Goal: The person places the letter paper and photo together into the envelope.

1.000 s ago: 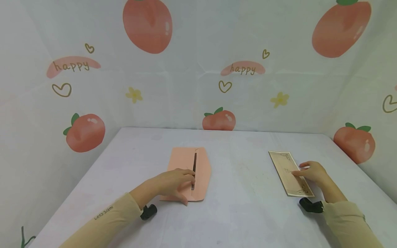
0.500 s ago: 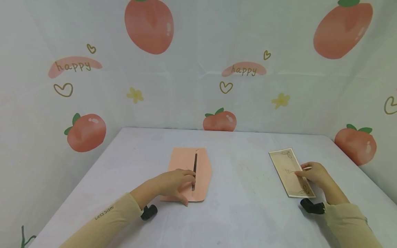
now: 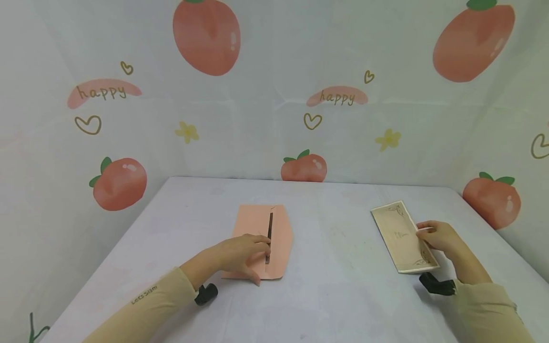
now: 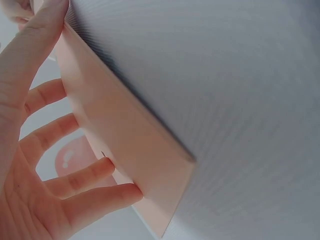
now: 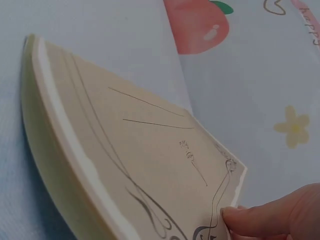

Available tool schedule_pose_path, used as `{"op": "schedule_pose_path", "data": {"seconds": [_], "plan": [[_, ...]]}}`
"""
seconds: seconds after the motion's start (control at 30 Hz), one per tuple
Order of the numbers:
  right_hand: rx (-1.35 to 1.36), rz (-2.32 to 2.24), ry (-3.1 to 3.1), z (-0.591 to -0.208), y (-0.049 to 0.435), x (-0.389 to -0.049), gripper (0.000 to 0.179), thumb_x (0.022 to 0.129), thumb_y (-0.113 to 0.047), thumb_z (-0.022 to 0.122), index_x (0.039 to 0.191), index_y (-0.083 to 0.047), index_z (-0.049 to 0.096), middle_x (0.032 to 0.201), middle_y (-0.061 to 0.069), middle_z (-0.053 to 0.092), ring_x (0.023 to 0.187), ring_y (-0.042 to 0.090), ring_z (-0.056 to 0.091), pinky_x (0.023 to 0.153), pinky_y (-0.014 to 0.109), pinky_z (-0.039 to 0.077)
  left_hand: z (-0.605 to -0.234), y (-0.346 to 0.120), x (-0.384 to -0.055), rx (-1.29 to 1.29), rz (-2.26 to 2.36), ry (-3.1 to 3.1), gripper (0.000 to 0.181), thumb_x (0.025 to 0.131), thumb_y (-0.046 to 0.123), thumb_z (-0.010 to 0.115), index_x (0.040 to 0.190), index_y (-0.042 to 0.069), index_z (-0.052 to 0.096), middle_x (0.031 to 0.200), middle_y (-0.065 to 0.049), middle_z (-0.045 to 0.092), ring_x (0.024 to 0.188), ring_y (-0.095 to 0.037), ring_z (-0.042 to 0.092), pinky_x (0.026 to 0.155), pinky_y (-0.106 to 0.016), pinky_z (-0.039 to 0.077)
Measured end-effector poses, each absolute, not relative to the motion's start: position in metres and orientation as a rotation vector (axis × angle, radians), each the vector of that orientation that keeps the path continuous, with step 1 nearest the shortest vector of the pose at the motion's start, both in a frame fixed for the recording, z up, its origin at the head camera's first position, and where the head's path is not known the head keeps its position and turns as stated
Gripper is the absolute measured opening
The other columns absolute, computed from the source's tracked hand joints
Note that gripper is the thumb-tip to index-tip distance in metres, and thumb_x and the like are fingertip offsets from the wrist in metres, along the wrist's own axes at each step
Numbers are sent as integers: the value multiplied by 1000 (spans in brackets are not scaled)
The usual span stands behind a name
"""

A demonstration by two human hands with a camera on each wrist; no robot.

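Note:
A salmon-pink envelope (image 3: 281,233) lies flat on the table with a dark slit running along its flap side. My left hand (image 3: 240,252) rests on its near left part. In the left wrist view the fingertips (image 4: 131,196) touch the envelope's surface, and the thumb reaches its near edge. At the right, my right hand (image 3: 443,238) pinches the long right edge of a cream card (image 3: 396,233) with printed corner ornaments. That edge is tilted up off the table. The right thumb (image 5: 280,215) presses the card's face; the fingers behind it are mostly hidden.
The white table (image 3: 326,305) stretches between the envelope and the card. A white backdrop cloth (image 3: 240,105) printed with peaches and flowers hangs behind it. Black wrist-camera parts (image 3: 436,285) jut out below both hands.
The right hand has gone from touching the card's face to pinching its right edge, which has risen and tilted. The left hand and the envelope have kept their places.

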State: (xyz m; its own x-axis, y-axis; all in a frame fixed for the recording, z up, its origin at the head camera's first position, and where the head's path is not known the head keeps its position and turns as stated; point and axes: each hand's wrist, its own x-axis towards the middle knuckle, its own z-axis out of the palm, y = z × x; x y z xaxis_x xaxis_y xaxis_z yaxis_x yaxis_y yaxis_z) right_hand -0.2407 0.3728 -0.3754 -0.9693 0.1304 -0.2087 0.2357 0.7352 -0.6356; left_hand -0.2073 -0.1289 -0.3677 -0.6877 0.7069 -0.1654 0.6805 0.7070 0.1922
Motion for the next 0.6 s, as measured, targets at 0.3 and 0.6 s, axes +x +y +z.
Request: {"op": "schedule_pose_path", "data": {"seconds": [0.3,0.6], "plan": [[294,-1063,2805,-409,399,-265,50,96,-25,50,131,8,39,124,35,48,87,19,58,61,18,49,-368,-129,-207,1132,159,2692,61,69,53,74,117,21,54,142,0,45,130,-26,44,104,-42,43],[260,-1067,2878,-430,408,-281,56,96,-38,49,134,1,40,126,31,50,90,21,57,69,25,54,-367,-129,-207,1130,151,2688,61,70,53,74,118,21,54,143,0,44,132,-26,43,106,-42,41]]}}
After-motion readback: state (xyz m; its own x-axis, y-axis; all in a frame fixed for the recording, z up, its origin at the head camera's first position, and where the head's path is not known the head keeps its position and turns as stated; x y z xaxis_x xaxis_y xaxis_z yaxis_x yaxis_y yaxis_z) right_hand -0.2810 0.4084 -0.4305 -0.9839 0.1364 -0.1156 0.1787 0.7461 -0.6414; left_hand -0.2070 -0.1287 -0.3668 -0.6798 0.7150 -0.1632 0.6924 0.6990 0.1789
